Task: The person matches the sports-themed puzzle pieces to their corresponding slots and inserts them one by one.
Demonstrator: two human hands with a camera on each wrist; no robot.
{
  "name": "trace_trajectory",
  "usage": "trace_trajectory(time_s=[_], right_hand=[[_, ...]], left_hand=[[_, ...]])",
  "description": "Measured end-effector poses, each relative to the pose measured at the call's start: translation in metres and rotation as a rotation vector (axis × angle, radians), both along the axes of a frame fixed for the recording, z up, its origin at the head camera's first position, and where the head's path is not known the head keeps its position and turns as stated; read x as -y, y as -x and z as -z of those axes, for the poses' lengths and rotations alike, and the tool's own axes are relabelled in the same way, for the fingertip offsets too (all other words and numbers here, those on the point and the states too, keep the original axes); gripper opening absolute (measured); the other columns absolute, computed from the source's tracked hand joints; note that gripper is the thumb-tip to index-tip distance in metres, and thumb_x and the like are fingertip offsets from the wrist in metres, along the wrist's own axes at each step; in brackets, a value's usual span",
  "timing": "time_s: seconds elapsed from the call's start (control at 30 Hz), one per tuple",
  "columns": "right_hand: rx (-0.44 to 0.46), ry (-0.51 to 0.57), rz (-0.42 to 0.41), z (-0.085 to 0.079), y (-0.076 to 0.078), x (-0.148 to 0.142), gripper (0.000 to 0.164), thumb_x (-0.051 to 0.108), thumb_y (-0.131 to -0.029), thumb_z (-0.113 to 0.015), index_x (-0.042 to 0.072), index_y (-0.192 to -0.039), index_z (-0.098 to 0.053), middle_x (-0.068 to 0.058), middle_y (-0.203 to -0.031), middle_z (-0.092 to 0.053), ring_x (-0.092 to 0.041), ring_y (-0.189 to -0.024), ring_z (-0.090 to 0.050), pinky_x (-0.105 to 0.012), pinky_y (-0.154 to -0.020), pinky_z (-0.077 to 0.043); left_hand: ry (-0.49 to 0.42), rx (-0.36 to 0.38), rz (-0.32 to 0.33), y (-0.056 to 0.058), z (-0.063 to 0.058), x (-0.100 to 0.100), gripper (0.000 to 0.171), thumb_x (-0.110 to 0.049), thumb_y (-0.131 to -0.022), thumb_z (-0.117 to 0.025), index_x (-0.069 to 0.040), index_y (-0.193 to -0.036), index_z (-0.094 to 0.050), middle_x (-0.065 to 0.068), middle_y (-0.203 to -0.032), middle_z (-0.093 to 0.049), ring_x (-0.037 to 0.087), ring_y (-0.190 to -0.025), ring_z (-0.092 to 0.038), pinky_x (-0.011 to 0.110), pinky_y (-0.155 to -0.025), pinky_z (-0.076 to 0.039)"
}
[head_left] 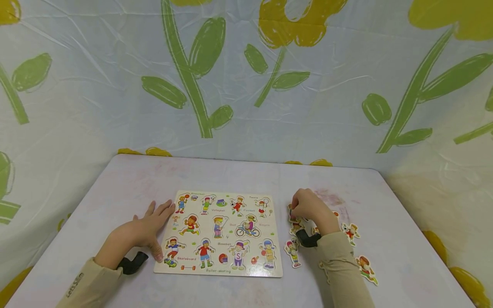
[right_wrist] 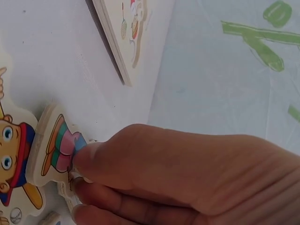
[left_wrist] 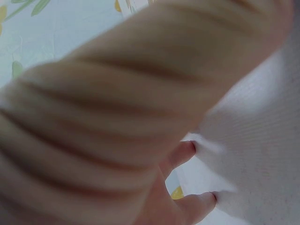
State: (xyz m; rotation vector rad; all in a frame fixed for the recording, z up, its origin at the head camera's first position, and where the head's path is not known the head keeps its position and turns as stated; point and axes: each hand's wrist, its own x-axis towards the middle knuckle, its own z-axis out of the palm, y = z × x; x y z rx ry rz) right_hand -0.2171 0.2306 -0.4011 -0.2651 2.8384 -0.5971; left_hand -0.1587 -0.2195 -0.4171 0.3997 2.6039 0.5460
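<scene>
A wooden puzzle board (head_left: 275,241) printed with children playing sports lies flat on the table. My left hand (head_left: 140,233) lies at its left side, fingers spread, with fingertips and thumb at the board's edge. To the right of the board, my right hand (head_left: 311,210) pinches a small wooden puzzle piece (right_wrist: 61,145) between thumb and fingers. Pink and green show on the piece's visible end; my fingers hide the rest. Beside it in the right wrist view lies a piece with a red and blue cap (right_wrist: 21,159). The left wrist view is mostly filled by a sleeve (left_wrist: 108,108).
More loose pieces lie around my right arm: a volleyball figure (head_left: 292,253), a football figure (head_left: 350,233) and a running figure (head_left: 367,269). Others are partly covered by the hand and sleeve. A flower-printed cloth (head_left: 246,128) hangs behind the table (head_left: 215,173).
</scene>
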Motion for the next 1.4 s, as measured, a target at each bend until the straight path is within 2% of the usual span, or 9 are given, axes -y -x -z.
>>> trace_trajectory(time_s=[0.77, 1.03, 1.4], right_hand=[[0.011, 0.035, -0.017, 0.0031, 0.0053, -0.0036, 0.012, 0.001, -0.069, -0.078, 0.005, -0.069, -0.067, -0.003, -0.063, -0.058, -0.017, -0.052, -0.051, -0.03, -0.048, -0.044], [-0.015, 0.028, -0.027, 0.0021, 0.0051, -0.0045, 0.01, 0.001, -0.067, -0.078, 0.005, -0.068, -0.069, -0.003, -0.064, -0.06, -0.016, -0.053, -0.053, -0.03, -0.049, -0.046], [-0.047, 0.034, -0.044, -0.0021, 0.0035, -0.0011, 0.011, 0.002, -0.068, -0.078, 0.005, -0.068, -0.068, -0.003, -0.064, -0.059, -0.017, -0.054, -0.052, -0.031, -0.05, -0.045]], left_hand=[[-0.001, 0.009, -0.006, -0.0003, -0.0021, 0.0006, 0.143, -0.032, -0.042, -0.097, -0.003, -0.157, -0.017, 0.02, -0.164, -0.002, 0.055, -0.144, 0.008, 0.085, -0.095, -0.003], [0.001, 0.018, -0.004, 0.0008, -0.0029, 0.0, 0.143, -0.031, -0.043, -0.097, -0.003, -0.157, -0.016, 0.02, -0.164, 0.0, 0.054, -0.144, 0.009, 0.085, -0.096, -0.003], [0.029, 0.001, 0.003, 0.0025, 0.0022, 0.0004, 0.145, -0.036, -0.042, -0.097, -0.003, -0.157, -0.016, 0.021, -0.164, -0.002, 0.056, -0.143, 0.008, 0.086, -0.094, -0.004]])
